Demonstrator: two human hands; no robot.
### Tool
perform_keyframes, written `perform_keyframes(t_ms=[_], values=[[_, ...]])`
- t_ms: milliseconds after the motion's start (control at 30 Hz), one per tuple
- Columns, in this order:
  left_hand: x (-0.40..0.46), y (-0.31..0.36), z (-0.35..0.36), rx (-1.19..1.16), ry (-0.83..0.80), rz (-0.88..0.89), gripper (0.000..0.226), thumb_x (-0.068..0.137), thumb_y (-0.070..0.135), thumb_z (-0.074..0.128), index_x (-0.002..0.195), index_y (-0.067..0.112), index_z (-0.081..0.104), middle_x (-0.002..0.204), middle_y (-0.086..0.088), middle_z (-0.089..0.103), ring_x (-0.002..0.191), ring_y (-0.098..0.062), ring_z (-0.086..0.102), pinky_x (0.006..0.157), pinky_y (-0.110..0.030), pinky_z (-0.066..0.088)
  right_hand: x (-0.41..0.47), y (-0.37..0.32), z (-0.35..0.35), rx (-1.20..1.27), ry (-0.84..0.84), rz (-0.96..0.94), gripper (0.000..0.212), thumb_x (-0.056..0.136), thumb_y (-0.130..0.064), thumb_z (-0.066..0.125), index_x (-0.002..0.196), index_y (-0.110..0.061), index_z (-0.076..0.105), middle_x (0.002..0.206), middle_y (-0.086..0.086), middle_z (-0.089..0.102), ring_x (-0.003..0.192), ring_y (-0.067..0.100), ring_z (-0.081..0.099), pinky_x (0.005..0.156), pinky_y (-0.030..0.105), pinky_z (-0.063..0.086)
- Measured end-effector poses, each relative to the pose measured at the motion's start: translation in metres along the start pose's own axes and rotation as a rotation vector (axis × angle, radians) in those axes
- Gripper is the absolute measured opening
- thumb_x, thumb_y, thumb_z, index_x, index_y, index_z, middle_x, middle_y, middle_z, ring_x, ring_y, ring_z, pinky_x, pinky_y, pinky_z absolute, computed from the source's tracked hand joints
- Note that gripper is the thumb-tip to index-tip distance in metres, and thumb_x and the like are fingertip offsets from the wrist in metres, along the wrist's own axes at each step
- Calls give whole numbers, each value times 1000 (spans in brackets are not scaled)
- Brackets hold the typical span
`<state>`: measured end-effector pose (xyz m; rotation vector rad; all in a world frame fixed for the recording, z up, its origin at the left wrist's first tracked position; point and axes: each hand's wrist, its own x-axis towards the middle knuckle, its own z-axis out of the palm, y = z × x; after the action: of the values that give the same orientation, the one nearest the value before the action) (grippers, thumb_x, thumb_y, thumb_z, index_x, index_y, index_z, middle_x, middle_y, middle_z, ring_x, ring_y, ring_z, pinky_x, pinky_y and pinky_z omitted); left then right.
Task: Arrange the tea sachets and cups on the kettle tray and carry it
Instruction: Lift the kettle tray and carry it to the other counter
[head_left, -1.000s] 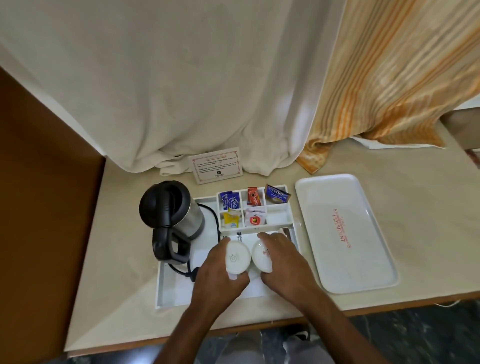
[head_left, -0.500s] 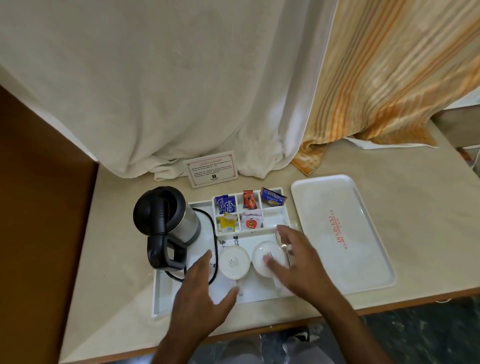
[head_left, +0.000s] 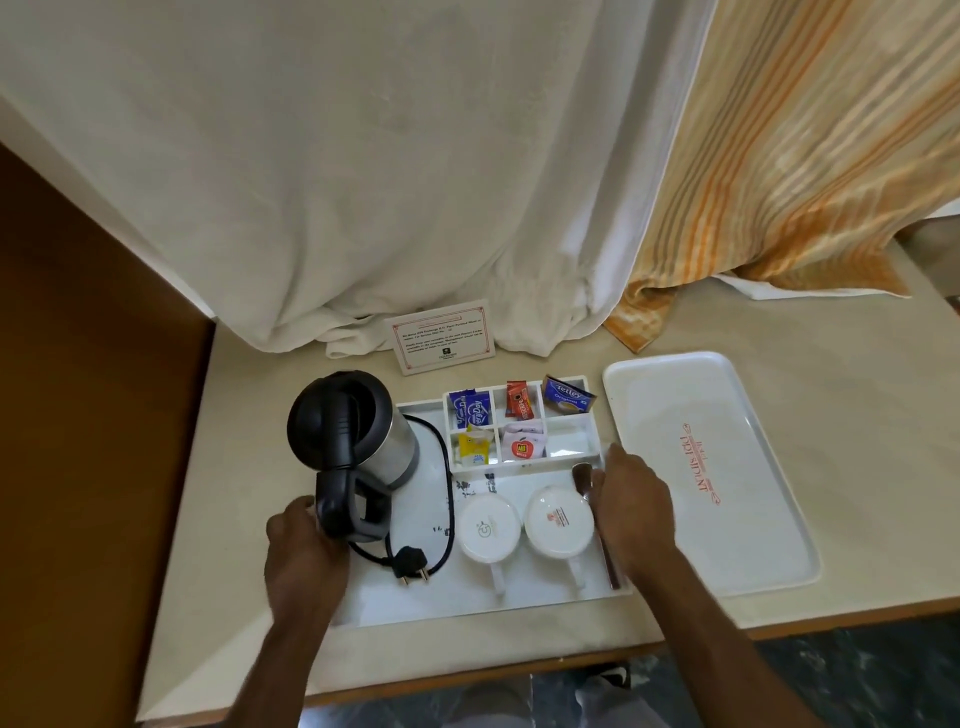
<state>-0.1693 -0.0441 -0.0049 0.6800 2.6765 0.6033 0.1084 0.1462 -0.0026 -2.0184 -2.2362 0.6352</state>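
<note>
The white kettle tray (head_left: 467, 597) lies on the beige counter. On it stand a black and steel kettle (head_left: 343, 421) at the left and two white cups, upside down, side by side (head_left: 487, 527) (head_left: 558, 519). Its back compartments hold sachets: blue (head_left: 471, 409), red (head_left: 519, 400), a blue tea bag (head_left: 567, 396), yellow (head_left: 472, 449) and pink (head_left: 522, 444). My left hand (head_left: 304, 551) curls over the tray's left rim beside the kettle handle. My right hand (head_left: 631, 512) grips the right rim, over a spoon (head_left: 612, 566).
A second, bare white tray (head_left: 779, 467) with red lettering lies just right of the kettle tray. A printed card (head_left: 441, 335) stands behind, against a white curtain. The kettle's cord and plug (head_left: 413, 564) lie on the tray. The counter's front edge is close below.
Both hands left the two cups and moved apart, the left to the tray's left rim, the right to its right rim. The cups stay upside down on the tray.
</note>
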Motion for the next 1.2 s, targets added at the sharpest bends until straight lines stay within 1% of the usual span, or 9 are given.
perform_keyframes(t_ms=[133, 200, 300, 433, 600, 833, 967, 1133, 1200], values=[[14, -6, 2, 61, -85, -9, 13, 86, 9, 56, 97, 16, 54, 98, -16, 62, 79, -38, 59, 70, -40, 44, -2, -1, 11, -62, -24, -35, 39, 89, -41, 60, 115, -19, 42, 108, 3, 57, 92, 15, 57, 80, 29, 52], [17, -8, 4, 61, -93, 7, 14, 86, 12, 59, 97, 17, 52, 95, -16, 66, 83, -41, 62, 70, -38, 42, -2, -2, 12, -28, -19, -2, 34, 91, -42, 55, 113, -21, 39, 109, 3, 56, 88, 14, 55, 76, 28, 48], [23, -9, 5, 57, -80, -10, 19, 84, 14, 66, 99, 11, 54, 94, -18, 68, 87, -44, 63, 70, -38, 42, 1, -5, 13, -105, -19, -22, 42, 89, -40, 54, 118, -15, 38, 107, 8, 56, 87, 23, 60, 72, 35, 51], [22, -10, 2, 9, -74, 6, 16, 82, 10, 69, 95, 10, 59, 92, -17, 70, 86, -42, 64, 71, -39, 47, -1, -7, 7, -91, -44, -23, 47, 90, -42, 49, 125, -14, 36, 111, 9, 56, 93, 25, 61, 77, 40, 54], [6, -18, -14, -23, -43, 58, 14, 82, 16, 70, 89, 14, 57, 83, -9, 66, 79, -39, 63, 72, -41, 50, -22, -2, 0, 34, 3, -25, 41, 94, -38, 47, 127, -16, 37, 111, 9, 55, 93, 26, 61, 79, 40, 52], [-39, -34, -36, 38, 40, 68, 12, 84, 12, 61, 84, 19, 50, 83, -12, 65, 73, -34, 56, 69, -34, 39, -73, 15, -15, 94, 30, -65, 27, 92, -40, 54, 111, -23, 42, 101, 3, 58, 86, 19, 59, 84, 38, 54], [-97, -57, -45, 99, 55, 52, 7, 84, 11, 56, 81, 14, 51, 71, -5, 55, 67, -31, 50, 64, -35, 37, -116, 39, -26, 108, 30, -91, 21, 95, -36, 52, 108, -20, 46, 98, 5, 58, 85, 19, 59, 82, 40, 54], [-169, -91, -62, 153, 78, 20, 15, 84, 8, 59, 75, 15, 48, 59, 7, 38, 63, -31, 51, 59, -34, 38, -175, 63, -39, 142, 22, -148, 18, 98, -34, 46, 106, -18, 49, 96, 7, 58, 84, 21, 58, 76, 37, 54], [-203, -105, -74, 80, 121, 22, 26, 80, 4, 63, 67, 19, 45, 55, 11, 35, 55, -26, 43, 53, -32, 31, -202, 67, -43, 146, 22, -181, 15, 97, -34, 47, 100, -19, 49, 94, 6, 58, 81, 20, 58, 71, 35, 54]])
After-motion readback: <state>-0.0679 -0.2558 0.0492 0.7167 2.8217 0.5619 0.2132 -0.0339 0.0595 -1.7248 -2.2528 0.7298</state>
